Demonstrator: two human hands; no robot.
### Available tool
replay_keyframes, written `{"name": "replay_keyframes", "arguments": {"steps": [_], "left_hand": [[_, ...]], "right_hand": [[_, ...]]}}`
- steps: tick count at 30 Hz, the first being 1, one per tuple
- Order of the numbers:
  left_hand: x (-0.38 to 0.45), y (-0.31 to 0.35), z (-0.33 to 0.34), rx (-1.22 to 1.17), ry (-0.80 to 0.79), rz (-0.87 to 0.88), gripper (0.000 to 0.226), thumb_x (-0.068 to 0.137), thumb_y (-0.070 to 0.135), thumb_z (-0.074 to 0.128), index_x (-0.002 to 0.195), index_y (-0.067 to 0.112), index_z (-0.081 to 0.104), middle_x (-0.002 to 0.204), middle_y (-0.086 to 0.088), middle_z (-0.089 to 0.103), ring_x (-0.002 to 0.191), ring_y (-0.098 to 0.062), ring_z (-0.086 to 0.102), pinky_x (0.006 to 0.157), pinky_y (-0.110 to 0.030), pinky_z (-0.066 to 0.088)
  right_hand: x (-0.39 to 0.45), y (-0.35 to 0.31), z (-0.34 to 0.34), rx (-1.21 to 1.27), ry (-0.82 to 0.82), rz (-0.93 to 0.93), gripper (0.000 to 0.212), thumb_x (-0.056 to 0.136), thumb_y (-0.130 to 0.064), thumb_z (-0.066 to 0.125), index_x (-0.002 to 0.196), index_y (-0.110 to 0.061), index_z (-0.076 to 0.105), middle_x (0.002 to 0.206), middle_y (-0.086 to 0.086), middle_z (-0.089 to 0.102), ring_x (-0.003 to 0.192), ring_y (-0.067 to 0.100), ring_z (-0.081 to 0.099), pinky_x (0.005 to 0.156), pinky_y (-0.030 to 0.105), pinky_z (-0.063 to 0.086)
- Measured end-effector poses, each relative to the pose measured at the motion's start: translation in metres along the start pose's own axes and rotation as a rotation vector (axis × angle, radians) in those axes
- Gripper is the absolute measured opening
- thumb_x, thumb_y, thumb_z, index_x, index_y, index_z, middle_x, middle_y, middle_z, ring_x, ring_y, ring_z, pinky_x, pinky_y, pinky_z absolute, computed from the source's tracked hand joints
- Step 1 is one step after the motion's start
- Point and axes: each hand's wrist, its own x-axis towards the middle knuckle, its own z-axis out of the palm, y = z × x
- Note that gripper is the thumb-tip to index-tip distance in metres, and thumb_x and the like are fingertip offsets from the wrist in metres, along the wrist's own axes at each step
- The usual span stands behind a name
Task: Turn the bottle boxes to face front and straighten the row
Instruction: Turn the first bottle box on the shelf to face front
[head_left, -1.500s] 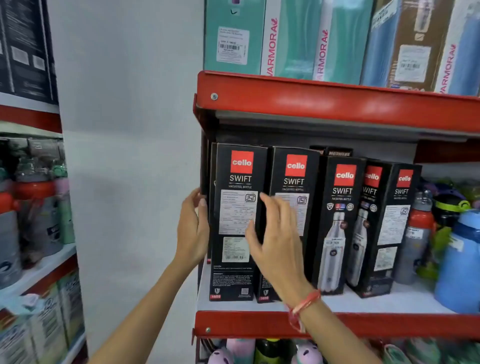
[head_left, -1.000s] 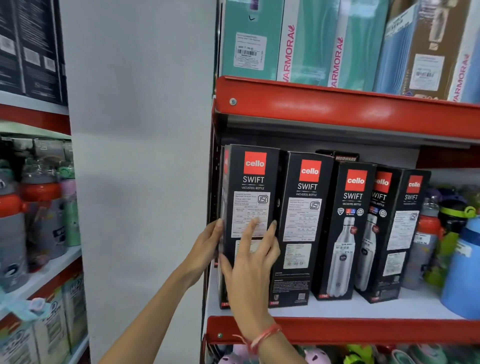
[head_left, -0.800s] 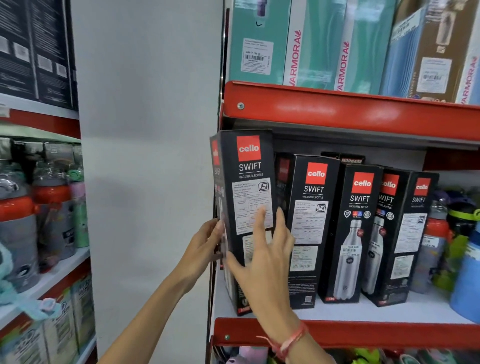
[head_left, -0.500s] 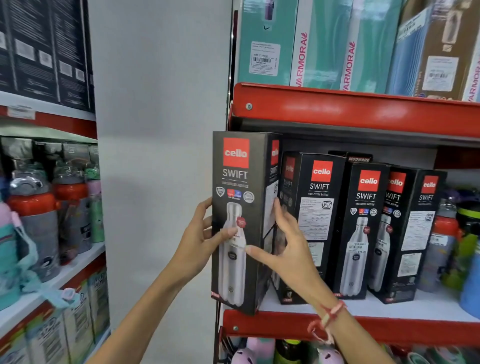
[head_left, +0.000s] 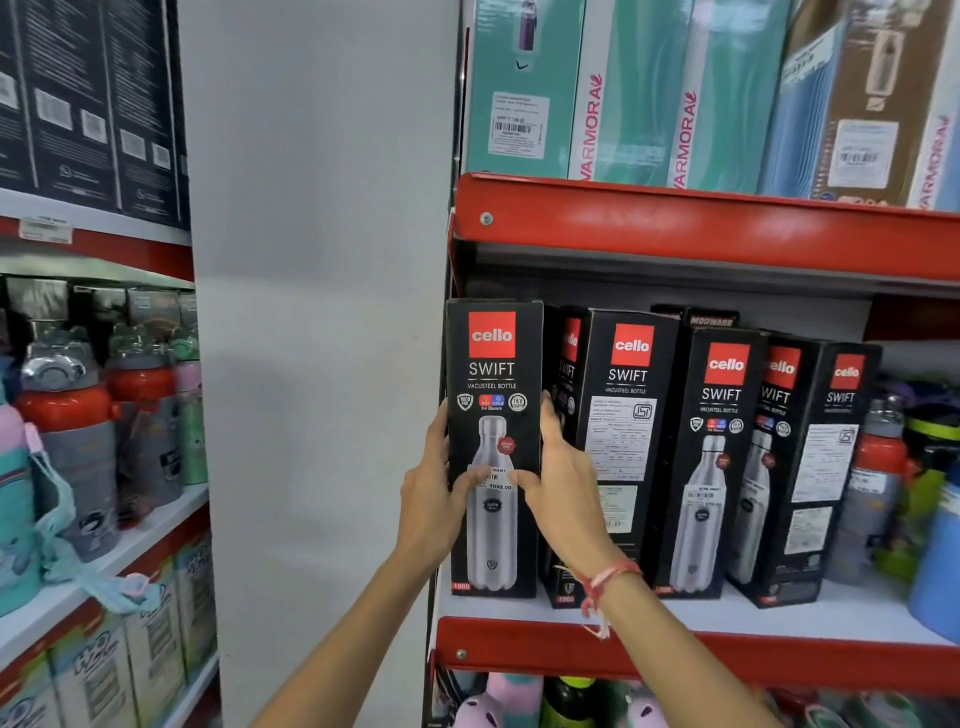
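1. Hands frame the leftmost Cello Swift box (head_left: 493, 447) at the left end of the red-edged middle shelf (head_left: 727, 660); the black carton stands upright with its bottle-picture face turned to the front, its base at the shelf's front edge.
2. Left hand (head_left: 431, 499) wraps the box's left edge, thumb laid across the front near the price sticker, fingers hidden behind the carton.
3. Right hand (head_left: 566, 488) clasps the box's right edge, thumb pressed on the front face and fingers reaching up along the side; a pink-and-white thread bracelet (head_left: 602, 587) circles that wrist.
4. Second Cello box (head_left: 623, 441), just beside the held one, sits angled with its printed label panel showing; the right hand and wrist cover its lower left part.
5. Third Cello box (head_left: 711, 467) shows its bottle picture; a fourth box (head_left: 774, 467) is partly hidden behind it, and a fifth box (head_left: 831, 467) shows a label panel and sits angled at the row's right end.
6. Loose bottles (head_left: 878, 488) in red, grey, green and blue crowd the shelf to the right of the row.
7. Teal and blue Varmora cartons (head_left: 639, 93) line the shelf above.
8. White wall panel (head_left: 322, 312) separates this rack from a neighbouring rack on the left, where red-capped bottles (head_left: 67, 415) stand in a row.
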Motion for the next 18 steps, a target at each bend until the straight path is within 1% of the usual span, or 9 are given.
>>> {"name": "replay_keyframes", "arguments": {"steps": [2, 3, 5, 8, 11, 14, 17, 18], "left_hand": [[0.004, -0.002, 0.005, 0.033, -0.002, -0.005, 0.076, 0.091, 0.013, 0.062, 0.149, 0.037, 0.019, 0.139, 0.001, 0.057, 0.121, -0.016, 0.059, 0.095, -0.03, 0.05], [0.006, -0.002, 0.007, 0.064, 0.0, 0.003, 0.075, 0.092, 0.013, 0.06, 0.149, 0.036, 0.018, 0.138, 0.001, 0.057, 0.117, -0.016, 0.061, 0.092, -0.027, 0.05], [0.007, 0.001, 0.01, 0.115, -0.003, 0.02, 0.073, 0.093, 0.012, 0.058, 0.15, 0.035, 0.017, 0.138, 0.002, 0.058, 0.112, -0.017, 0.063, 0.088, -0.025, 0.048], [0.002, 0.004, 0.014, 0.149, 0.013, 0.027, 0.071, 0.094, 0.014, 0.055, 0.151, 0.031, 0.016, 0.14, 0.002, 0.056, 0.112, -0.021, 0.063, 0.088, -0.028, 0.048], [0.0, 0.002, 0.018, 0.195, 0.036, 0.051, 0.07, 0.095, 0.016, 0.054, 0.15, 0.032, 0.015, 0.138, 0.0, 0.057, 0.102, -0.023, 0.067, 0.083, -0.03, 0.05], [-0.004, 0.0, 0.021, 0.188, 0.038, 0.031, 0.07, 0.095, 0.017, 0.054, 0.151, 0.032, 0.014, 0.135, -0.001, 0.06, 0.096, -0.018, 0.067, 0.079, -0.025, 0.05], [-0.006, -0.001, 0.022, 0.165, 0.048, 0.023, 0.069, 0.095, 0.017, 0.054, 0.15, 0.033, 0.015, 0.136, -0.001, 0.059, 0.1, -0.018, 0.066, 0.078, -0.019, 0.05], [-0.006, -0.001, 0.022, 0.149, 0.052, 0.016, 0.069, 0.095, 0.016, 0.055, 0.15, 0.032, 0.017, 0.136, -0.001, 0.058, 0.103, -0.018, 0.066, 0.079, -0.018, 0.049]], "right_hand": [[0.002, 0.002, 0.004, -0.099, 0.059, 0.008, 0.095, 0.086, -0.01, 0.069, 0.154, -0.019, 0.002, 0.114, 0.014, 0.067, 0.099, 0.026, 0.064, 0.088, 0.037, 0.053], [0.003, 0.004, 0.006, -0.125, 0.076, 0.016, 0.095, 0.086, -0.011, 0.069, 0.154, -0.017, 0.003, 0.113, 0.014, 0.067, 0.097, 0.026, 0.065, 0.086, 0.038, 0.054], [0.004, 0.006, 0.007, -0.142, 0.101, 0.021, 0.094, 0.086, -0.013, 0.069, 0.153, -0.015, 0.003, 0.113, 0.014, 0.067, 0.094, 0.026, 0.066, 0.084, 0.039, 0.056], [0.001, 0.01, 0.009, -0.172, 0.14, 0.012, 0.093, 0.087, -0.015, 0.069, 0.153, -0.016, 0.004, 0.117, 0.012, 0.066, 0.092, 0.024, 0.067, 0.083, 0.037, 0.057], [-0.001, 0.013, 0.009, -0.194, 0.171, -0.005, 0.093, 0.087, -0.015, 0.069, 0.153, -0.016, 0.004, 0.125, 0.01, 0.063, 0.093, 0.025, 0.067, 0.084, 0.037, 0.057], [-0.005, 0.014, 0.008, -0.222, 0.17, -0.033, 0.093, 0.087, -0.019, 0.07, 0.153, -0.015, 0.005, 0.122, 0.009, 0.064, 0.093, 0.024, 0.067, 0.084, 0.036, 0.057], [-0.007, 0.018, 0.006, -0.237, 0.16, -0.064, 0.088, 0.089, -0.02, 0.067, 0.153, -0.013, 0.008, 0.119, 0.01, 0.065, 0.088, 0.024, 0.067, 0.08, 0.036, 0.058], [-0.009, 0.019, 0.004, -0.242, 0.173, -0.079, 0.082, 0.09, -0.02, 0.065, 0.153, -0.013, 0.013, 0.119, 0.011, 0.066, 0.086, 0.024, 0.068, 0.078, 0.036, 0.058]]}}
